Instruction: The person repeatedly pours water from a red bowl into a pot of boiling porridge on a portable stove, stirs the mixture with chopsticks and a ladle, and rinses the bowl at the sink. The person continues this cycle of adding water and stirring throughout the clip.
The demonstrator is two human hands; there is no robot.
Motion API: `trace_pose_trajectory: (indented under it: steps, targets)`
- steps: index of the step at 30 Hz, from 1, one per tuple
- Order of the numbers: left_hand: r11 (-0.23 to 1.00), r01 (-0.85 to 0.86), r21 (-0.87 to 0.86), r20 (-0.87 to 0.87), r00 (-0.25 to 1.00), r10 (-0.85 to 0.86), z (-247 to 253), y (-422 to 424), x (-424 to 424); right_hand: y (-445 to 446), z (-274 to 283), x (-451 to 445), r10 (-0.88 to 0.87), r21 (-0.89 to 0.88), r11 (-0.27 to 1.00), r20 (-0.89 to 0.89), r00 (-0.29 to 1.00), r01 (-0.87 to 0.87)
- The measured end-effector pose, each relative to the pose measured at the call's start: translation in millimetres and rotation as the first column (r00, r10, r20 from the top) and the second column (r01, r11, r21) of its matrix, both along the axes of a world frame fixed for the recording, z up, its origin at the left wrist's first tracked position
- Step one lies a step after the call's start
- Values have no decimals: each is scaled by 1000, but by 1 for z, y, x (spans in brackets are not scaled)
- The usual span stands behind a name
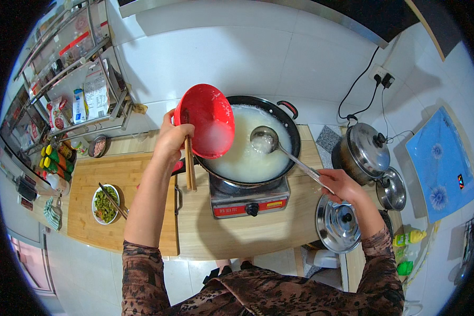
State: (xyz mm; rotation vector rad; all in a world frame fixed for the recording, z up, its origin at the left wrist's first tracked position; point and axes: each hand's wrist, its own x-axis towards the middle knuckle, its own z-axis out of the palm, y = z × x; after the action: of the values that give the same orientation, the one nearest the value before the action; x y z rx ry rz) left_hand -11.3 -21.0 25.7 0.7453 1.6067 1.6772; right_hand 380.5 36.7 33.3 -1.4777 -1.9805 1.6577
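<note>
My left hand (173, 133) grips a red bowl (210, 118) by its rim, together with wooden chopsticks (190, 166) that point downward. The bowl is tilted over the left side of a black wok (297, 148), and whitish residue clings to its inside. Pale, cloudy liquid (241, 168) fills much of the wok. In my right hand (341, 185) is the handle of a metal ladle (265, 139), its scoop in the liquid. Beneath the wok stands a portable gas stove (249, 201) with a black knob.
A cutting board (150, 221) at left bears a bowl of chopped green vegetables (106, 204) with chopsticks across it. Lidded pots (363, 146) and a metal lid (337, 223) crowd the right. A rack (79, 114) of packets and several bottles (57, 162) stand at far left.
</note>
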Motion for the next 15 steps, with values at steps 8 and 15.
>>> trace_pose_trajectory:
  steps: [8, 15]
  targets:
    - [997, 60, -58, -90, 994, -65, 3, 2, 3, -23, 20, 15, 46, 658, 581, 562, 826, -479]
    - [998, 60, -2, -67, 996, -60, -5, 11, -1, -32, 14, -1, 121, 679, 377, 639, 760, -631]
